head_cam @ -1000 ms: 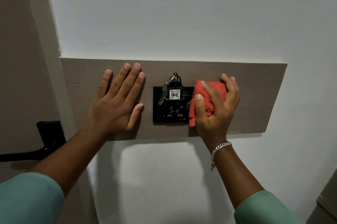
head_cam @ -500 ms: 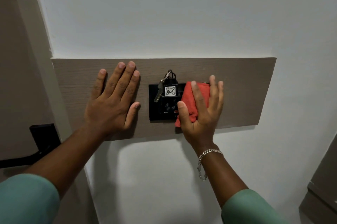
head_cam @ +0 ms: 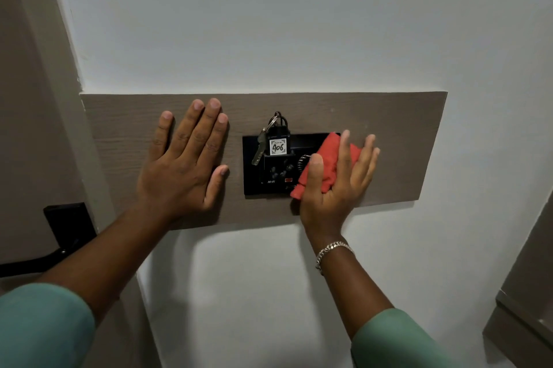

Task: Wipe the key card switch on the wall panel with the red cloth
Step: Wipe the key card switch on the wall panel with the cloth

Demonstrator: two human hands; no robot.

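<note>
A black key card switch (head_cam: 269,176) is set into a grey-brown wooden wall panel (head_cam: 389,140). A black key fob with a white "406" tag (head_cam: 278,147) and a metal key (head_cam: 259,147) stands in its slot. My right hand (head_cam: 335,188) presses a bunched red cloth (head_cam: 324,164) against the switch's right part, thumb on the cloth and fingers spread over it. The cloth hides the switch's right edge. My left hand (head_cam: 185,164) lies flat on the panel, just left of the switch, fingers spread and holding nothing.
White wall (head_cam: 299,23) surrounds the panel. A door with a black lever handle (head_cam: 64,233) stands at the left. A grey cabinet edge (head_cam: 526,293) shows at the lower right. A silver bracelet (head_cam: 332,251) is on my right wrist.
My right hand has slid the red cloth a little leftward and down over the switch's right side, with the fingers now spread flatter. The left hand has stayed flat on the panel.
</note>
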